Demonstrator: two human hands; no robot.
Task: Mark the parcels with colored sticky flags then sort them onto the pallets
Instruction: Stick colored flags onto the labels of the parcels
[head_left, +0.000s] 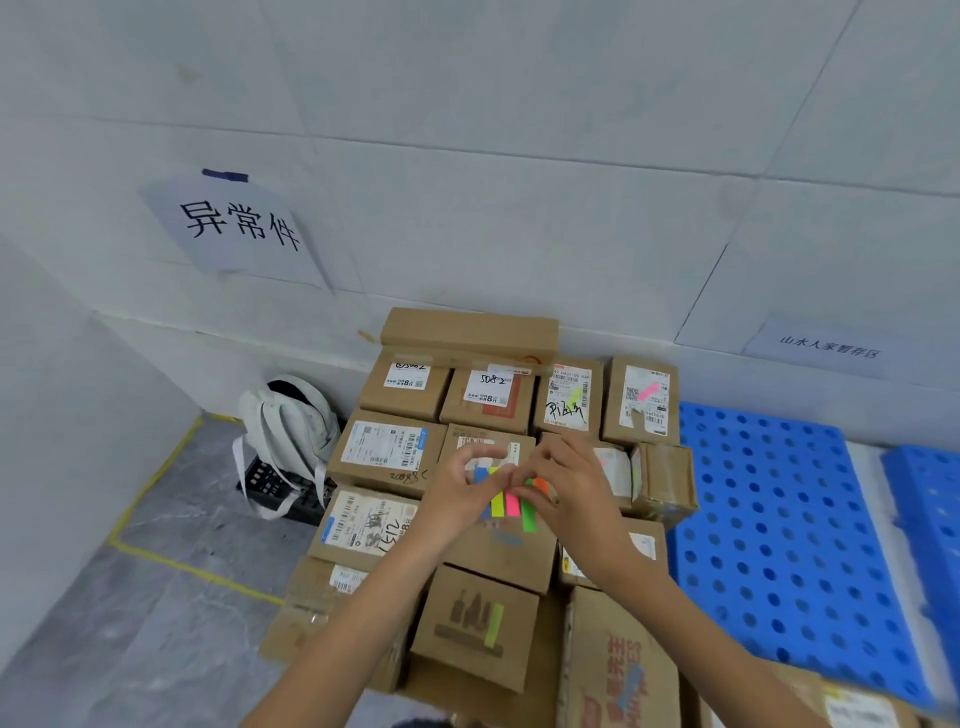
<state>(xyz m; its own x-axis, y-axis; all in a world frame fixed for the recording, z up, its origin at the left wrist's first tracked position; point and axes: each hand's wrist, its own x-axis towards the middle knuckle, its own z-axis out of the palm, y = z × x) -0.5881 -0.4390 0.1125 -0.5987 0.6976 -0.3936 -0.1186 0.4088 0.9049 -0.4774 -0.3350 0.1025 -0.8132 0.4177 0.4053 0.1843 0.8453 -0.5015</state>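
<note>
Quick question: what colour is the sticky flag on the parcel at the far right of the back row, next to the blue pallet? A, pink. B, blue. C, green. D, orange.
A: the sticky flag stuck on top of that parcel is pink.

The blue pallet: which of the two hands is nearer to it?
Right. The right hand is over the parcels, just left of the blue pallet; the left hand is farther left, on the other side of the sticky flags.
</note>
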